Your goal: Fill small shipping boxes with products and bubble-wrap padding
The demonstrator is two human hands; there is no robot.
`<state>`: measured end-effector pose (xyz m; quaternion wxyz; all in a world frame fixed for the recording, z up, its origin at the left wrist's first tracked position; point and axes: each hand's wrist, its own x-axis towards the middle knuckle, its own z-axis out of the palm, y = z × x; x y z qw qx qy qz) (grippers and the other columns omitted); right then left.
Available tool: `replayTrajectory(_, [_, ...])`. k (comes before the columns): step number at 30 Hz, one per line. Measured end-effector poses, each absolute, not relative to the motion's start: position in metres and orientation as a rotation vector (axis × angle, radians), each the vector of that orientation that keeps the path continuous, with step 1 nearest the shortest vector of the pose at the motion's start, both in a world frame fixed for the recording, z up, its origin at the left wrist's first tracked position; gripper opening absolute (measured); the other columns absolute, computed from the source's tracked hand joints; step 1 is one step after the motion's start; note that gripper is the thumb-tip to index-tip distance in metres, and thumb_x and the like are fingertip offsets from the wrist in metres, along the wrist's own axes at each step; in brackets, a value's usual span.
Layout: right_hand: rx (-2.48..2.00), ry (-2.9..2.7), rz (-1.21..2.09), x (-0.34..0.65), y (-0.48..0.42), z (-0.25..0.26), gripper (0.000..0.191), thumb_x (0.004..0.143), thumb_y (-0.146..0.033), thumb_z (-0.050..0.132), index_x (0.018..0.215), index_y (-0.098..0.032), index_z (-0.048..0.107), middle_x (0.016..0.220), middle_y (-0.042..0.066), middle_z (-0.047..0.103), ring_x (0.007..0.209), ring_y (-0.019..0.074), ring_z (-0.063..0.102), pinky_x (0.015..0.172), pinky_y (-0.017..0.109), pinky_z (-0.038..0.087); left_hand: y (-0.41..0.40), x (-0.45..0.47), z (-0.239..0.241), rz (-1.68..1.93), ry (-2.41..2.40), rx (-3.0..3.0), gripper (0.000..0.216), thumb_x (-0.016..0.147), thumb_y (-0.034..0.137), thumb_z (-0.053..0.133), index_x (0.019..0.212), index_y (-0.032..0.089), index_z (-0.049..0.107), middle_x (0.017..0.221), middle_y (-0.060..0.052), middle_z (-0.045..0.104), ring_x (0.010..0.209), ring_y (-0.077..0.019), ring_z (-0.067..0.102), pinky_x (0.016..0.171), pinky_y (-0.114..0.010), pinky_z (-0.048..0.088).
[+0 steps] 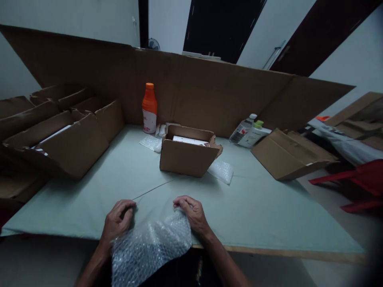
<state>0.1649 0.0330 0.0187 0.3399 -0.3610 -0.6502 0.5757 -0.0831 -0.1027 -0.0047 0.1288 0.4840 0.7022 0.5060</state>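
Note:
A sheet or bag of clear bubble wrap (152, 247) hangs over the near table edge between my hands. My right hand (193, 215) pinches its upper right corner. To the left, my left hand (119, 219) is closed with fingers curled beside the wrap's left side; what its fingertips hold cannot be made out. A thin dark line (154, 188), perhaps a cord or a stick, runs from those fingertips towards a small open cardboard box (188, 157). White boxed items (190, 140) show inside that box. Flat bubble wrap (222, 171) lies at its right side.
Larger open cardboard boxes (86, 143) stand on the left. Behind are an orange-capped bottle (149, 109), more bubble wrap (149, 141) and a clear water bottle (243, 129). A tilted cardboard box (287, 155) sits on the right. A tall cardboard panel (203, 91) closes the back.

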Motion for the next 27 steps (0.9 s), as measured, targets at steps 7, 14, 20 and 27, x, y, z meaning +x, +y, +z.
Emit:
replayTrajectory(7, [-1.108, -1.312, 1.243, 0.174, 0.045, 0.024, 0.044, 0.089, -0.059, 0.06, 0.086, -0.017, 0.073, 0.081, 0.007, 0.073, 0.078, 0.0216, 0.069, 0.071, 0.03, 0.052, -0.1, -0.071, 0.02, 1.265, 1.948, 1.373, 0.034, 0.087, 0.048, 0.055, 0.086, 0.02, 0.074, 0.09, -0.008, 0.075, 0.085, -0.0228, 0.071, 0.077, -0.033, 0.059])
replayTrajectory(14, [-1.098, -1.152, 1.16, 0.192, 0.067, 0.034, 0.045, 0.083, -0.062, 0.067, 0.081, -0.017, 0.074, 0.081, 0.006, 0.073, 0.075, 0.0201, 0.069, 0.074, 0.029, 0.052, -0.096, -0.049, 0.016, 1.07, 1.794, 1.556, 0.033, 0.086, 0.042, 0.062, 0.112, 0.024, 0.07, 0.106, -0.008, 0.076, 0.094, -0.0231, 0.073, 0.083, -0.034, 0.061])
replayTrajectory(20, [-0.983, -1.174, 1.216, 0.191, 0.057, 0.056, 0.037, 0.09, -0.054, 0.065, 0.083, -0.019, 0.076, 0.085, 0.005, 0.072, 0.074, 0.0175, 0.069, 0.073, 0.027, 0.053, -0.072, -0.025, 0.002, 1.035, 1.693, 1.497, 0.056, 0.086, 0.041, 0.06, 0.138, 0.023, 0.052, 0.13, -0.014, 0.065, 0.118, -0.0265, 0.063, 0.102, -0.044, 0.051])
replayTrajectory(27, [-0.735, -1.227, 1.073, 0.19, 0.065, 0.094, 0.03, 0.097, -0.044, 0.06, 0.084, -0.021, 0.076, 0.09, 0.004, 0.071, 0.073, 0.0143, 0.068, 0.073, 0.025, 0.055, -0.048, -0.01, 0.002, 0.915, 1.187, 1.238, 0.068, 0.082, 0.057, 0.061, 0.137, 0.019, 0.051, 0.117, -0.012, 0.065, 0.109, -0.0271, 0.062, 0.101, -0.043, 0.046])
